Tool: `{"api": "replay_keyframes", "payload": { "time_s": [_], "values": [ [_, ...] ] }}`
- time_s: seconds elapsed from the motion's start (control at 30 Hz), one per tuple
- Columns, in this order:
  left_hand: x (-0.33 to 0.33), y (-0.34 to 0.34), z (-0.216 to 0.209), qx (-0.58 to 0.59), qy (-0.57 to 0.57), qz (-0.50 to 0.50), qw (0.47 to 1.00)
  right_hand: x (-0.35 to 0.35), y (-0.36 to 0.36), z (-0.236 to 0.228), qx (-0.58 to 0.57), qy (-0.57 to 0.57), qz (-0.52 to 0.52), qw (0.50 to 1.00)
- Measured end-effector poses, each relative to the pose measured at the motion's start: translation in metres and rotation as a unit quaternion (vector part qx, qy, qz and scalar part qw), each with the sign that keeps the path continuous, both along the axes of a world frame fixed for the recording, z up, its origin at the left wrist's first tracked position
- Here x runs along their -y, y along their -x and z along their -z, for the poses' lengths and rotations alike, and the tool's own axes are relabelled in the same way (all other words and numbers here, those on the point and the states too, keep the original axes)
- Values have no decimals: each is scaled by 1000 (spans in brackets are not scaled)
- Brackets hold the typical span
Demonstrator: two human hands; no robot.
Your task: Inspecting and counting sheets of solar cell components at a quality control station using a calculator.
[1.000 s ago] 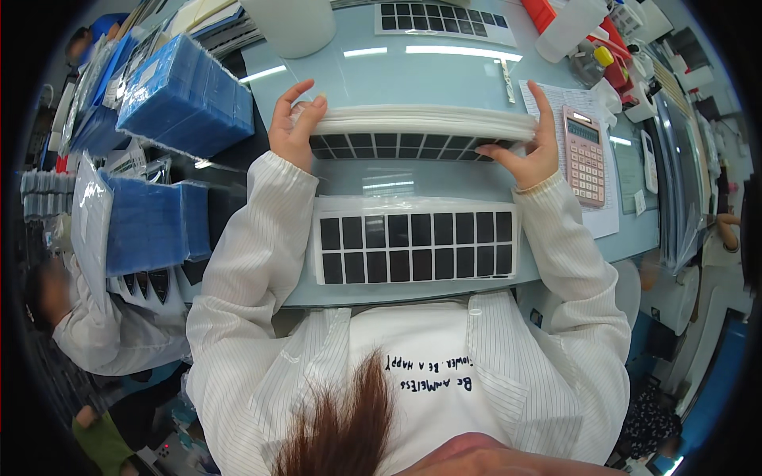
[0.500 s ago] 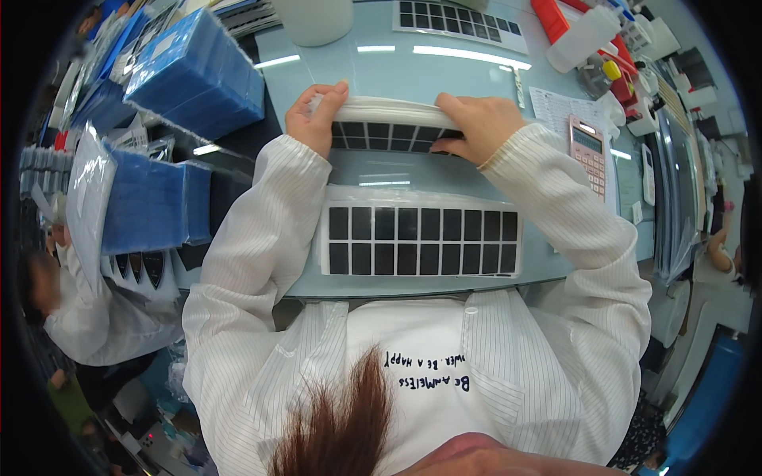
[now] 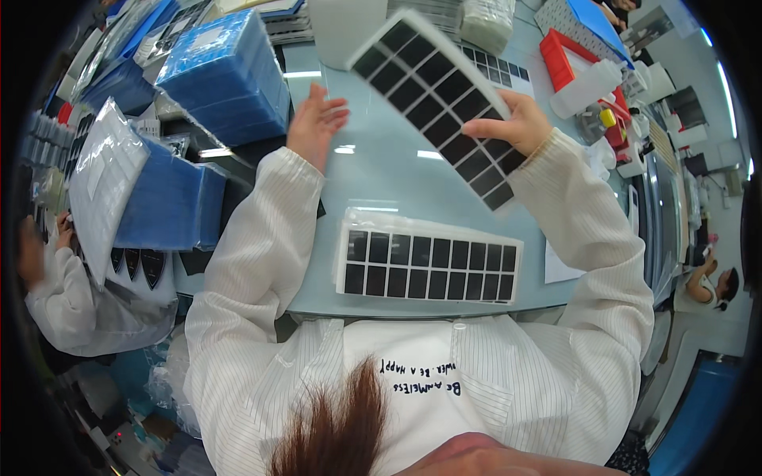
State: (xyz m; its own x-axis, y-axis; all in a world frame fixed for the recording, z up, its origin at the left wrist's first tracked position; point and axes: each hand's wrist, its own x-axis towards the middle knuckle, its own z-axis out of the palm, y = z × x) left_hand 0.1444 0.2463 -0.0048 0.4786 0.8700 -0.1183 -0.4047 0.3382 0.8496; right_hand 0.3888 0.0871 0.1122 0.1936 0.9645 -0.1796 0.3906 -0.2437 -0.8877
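The pale blue glossy worktop point(image 3: 381, 178) is carrying a white stack of sheets gridded with black squares point(image 3: 429, 266) at six o'clock. A lifted white sheet of black squares point(image 3: 436, 103) is tilting at one o'clock, the right hand point(image 3: 516, 127) pinching its edge. At eleven o'clock the left hand point(image 3: 315, 123) is hovering wide open, holding nothing.

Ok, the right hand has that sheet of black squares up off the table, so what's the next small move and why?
Probably bring the open left hand across to take the free end of the raised sheet. The right hand pinches it at one edge only and it hangs tilted above the table, while the left hand touches nothing. Two hands would steady it.
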Motion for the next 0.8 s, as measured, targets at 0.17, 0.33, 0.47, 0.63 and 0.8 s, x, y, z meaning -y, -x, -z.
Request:
{"api": "replay_keyframes", "payload": {
  "time_s": [0.17, 0.33, 0.47, 0.63, 0.8],
  "values": [
    [40, -21, -9, 179, -8, 271, 946, 1, 46, -7, -267, 82, 152, 948],
    [68, -25, -28, 144, 152, 316, 925, 6, 77, 16, -345, 143, 146, 916],
    [55, -19, -21, 38, 256, 344, 903, 11, 86, 37, -350, 111, 145, 919],
    [50, -18, -25, 67, 282, 334, 897, 32, 58, 31, -334, 139, 41, 931],
    [49, -27, -41, 110, 240, 373, 889, 59, 59, 30, -380, 116, 2, 918]
  ]
}}
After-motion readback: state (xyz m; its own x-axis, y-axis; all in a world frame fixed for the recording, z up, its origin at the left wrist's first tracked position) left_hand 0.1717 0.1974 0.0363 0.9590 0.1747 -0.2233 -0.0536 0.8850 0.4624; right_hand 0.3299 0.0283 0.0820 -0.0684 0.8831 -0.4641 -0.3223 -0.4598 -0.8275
